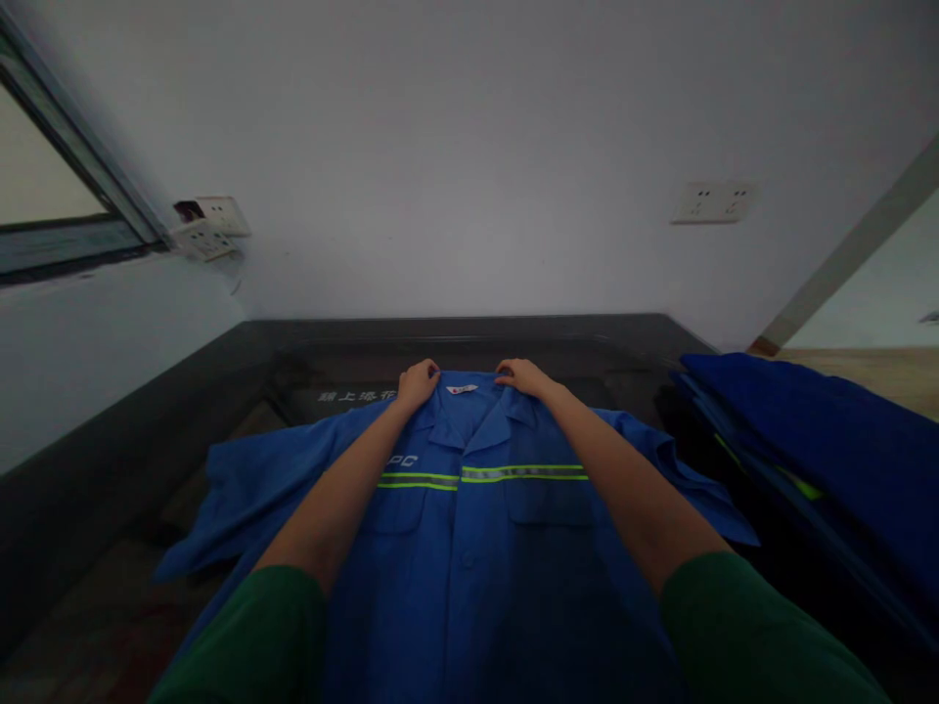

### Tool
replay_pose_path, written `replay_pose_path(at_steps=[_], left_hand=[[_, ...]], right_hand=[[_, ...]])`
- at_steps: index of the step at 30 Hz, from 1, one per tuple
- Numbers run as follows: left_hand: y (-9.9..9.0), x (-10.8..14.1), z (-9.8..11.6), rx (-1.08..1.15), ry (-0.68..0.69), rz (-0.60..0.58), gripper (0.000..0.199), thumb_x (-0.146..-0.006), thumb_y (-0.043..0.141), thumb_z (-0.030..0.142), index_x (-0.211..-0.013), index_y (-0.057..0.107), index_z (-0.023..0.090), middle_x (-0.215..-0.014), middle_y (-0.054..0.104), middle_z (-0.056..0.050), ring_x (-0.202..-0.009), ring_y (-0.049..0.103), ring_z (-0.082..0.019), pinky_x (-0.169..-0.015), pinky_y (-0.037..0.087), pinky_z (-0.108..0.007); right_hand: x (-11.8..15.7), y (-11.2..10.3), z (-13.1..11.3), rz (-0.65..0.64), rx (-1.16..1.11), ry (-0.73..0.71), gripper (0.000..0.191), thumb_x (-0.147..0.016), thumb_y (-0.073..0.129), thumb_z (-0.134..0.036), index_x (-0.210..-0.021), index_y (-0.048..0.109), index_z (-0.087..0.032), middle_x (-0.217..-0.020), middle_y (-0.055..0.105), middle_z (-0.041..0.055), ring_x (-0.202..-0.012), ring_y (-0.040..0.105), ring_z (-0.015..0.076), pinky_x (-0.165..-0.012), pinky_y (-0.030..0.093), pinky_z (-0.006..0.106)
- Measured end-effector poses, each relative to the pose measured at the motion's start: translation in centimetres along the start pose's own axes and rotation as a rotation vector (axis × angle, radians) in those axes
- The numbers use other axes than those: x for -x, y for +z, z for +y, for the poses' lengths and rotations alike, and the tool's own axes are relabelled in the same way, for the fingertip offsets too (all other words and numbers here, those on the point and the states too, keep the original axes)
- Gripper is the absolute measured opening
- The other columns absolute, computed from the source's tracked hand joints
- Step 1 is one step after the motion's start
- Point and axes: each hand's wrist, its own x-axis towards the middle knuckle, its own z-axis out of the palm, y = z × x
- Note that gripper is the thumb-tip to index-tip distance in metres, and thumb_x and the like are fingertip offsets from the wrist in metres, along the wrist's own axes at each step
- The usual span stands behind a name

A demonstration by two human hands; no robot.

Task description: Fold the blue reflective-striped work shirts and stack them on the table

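Observation:
A blue short-sleeved work shirt [480,548] lies front side up on a dark table, its collar at the far end and both sleeves spread outward. A yellow-green and silver reflective stripe crosses its chest, and white letters show above the left pocket, partly behind my forearm. My left hand [419,381] pinches the left side of the collar. On the collar's other side, my right hand [525,376] is closed in the same way, fingertips on the cloth. A white label [462,389] shows inside the neck between them. The shirt's lower hem is out of view.
Several folded blue garments [822,430] are stacked at the right. Behind the dark table's raised edge [455,328] stands a white wall with sockets [713,202] at right. More sockets [209,230], one hanging loose, are at left beside a window frame [80,235].

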Motion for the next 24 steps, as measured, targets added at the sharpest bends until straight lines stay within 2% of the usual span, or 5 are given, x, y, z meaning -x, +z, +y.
replay_pose_path(at_steps=[3,10,16,21,24], left_hand=[[0.0,0.3,-0.1,-0.04,0.021,0.007,0.02,-0.088,0.052,0.028,-0.103,0.064,0.022,-0.108,0.068,-0.007,-0.103,0.061,-0.023,-0.09,0.044,-0.035],[0.0,0.4,-0.2,-0.085,0.022,0.001,0.021,-0.089,0.05,0.029,-0.102,0.065,0.022,-0.109,0.068,-0.007,-0.103,0.06,-0.023,-0.089,0.044,-0.034],[-0.5,0.7,0.0,-0.068,0.044,0.035,0.025,-0.091,0.048,0.028,-0.111,0.06,0.021,-0.108,0.067,-0.007,-0.103,0.06,-0.022,-0.088,0.045,-0.032],[-2.1,2.6,-0.4,-0.04,0.206,0.155,0.034,-0.093,0.037,0.02,-0.123,0.053,0.018,-0.115,0.061,-0.01,-0.11,0.056,-0.021,-0.098,0.042,-0.034],[-1.9,4.5,-0.7,-0.066,0.306,0.035,0.038,-0.091,0.038,0.019,-0.126,0.052,0.013,-0.126,0.057,-0.014,-0.121,0.051,-0.022,-0.106,0.036,-0.035]], right_hand=[[0.1,-0.4,0.4,0.011,-0.011,0.031,0.034,-0.085,0.064,-0.037,-0.112,0.066,-0.016,-0.1,0.071,0.0079,-0.089,0.066,0.016,-0.075,0.047,0.021],[-0.4,0.7,-1.9,0.033,0.028,0.104,0.03,-0.082,0.054,-0.006,-0.106,0.068,-0.018,-0.109,0.069,0.0103,-0.1,0.064,0.02,-0.083,0.045,0.026],[0.5,0.6,-2.7,0.084,0.062,0.102,0.037,-0.088,0.04,-0.005,-0.116,0.063,-0.016,-0.111,0.067,0.015,-0.103,0.063,0.0236,-0.087,0.044,0.031],[1.6,-0.5,-2.4,0.223,0.043,0.081,0.039,-0.096,0.029,-0.012,-0.123,0.057,-0.016,-0.123,0.061,0.011,-0.115,0.055,0.0194,-0.096,0.04,0.028],[2.8,0.9,-2.8,0.262,0.023,0.063,0.038,-0.098,0.029,-0.017,-0.119,0.059,-0.015,-0.125,0.06,0.01,-0.116,0.053,0.0177,-0.099,0.037,0.026]])
